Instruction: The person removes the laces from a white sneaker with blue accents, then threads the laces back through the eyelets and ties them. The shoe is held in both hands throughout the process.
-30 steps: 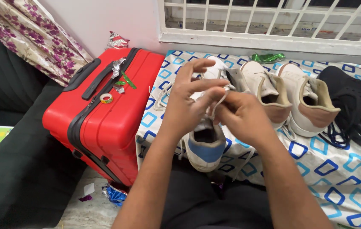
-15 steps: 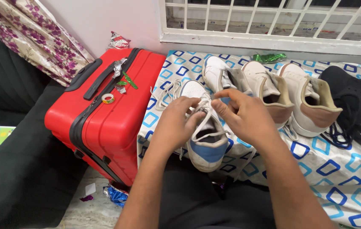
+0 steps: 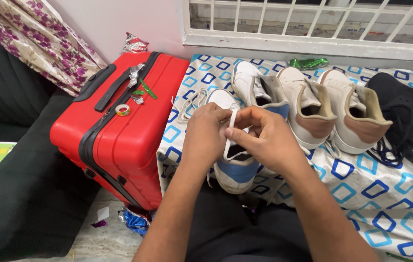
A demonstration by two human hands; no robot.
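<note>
White sneaker with blue heel (image 3: 235,170) sits at the near left edge of the bed, heel toward the person, toe pointing at the window. Both hands over its throat: left hand (image 3: 206,136) closed on the upper, right hand (image 3: 264,138) pinching a white lace (image 3: 230,133) that loops down to the collar. Versus 0.5 s ago: hands lower and tighter together, lace now drawn into a taut loop, where a second back it was lifted clear of the shoe; looks like lacing is mid-pull. A loose lace end (image 3: 187,104) trails toward the left edge. Its mate (image 3: 255,87) lies just behind, then two white-and-tan sneakers (image 3: 332,109), a black bag (image 3: 405,116) at the right. Bed sheet (image 3: 386,194): white with blue squares. Red suitcase (image 3: 124,126) against the bed's left side, foil scraps on the floor (image 3: 104,233), barred window (image 3: 313,19) at the back
</note>
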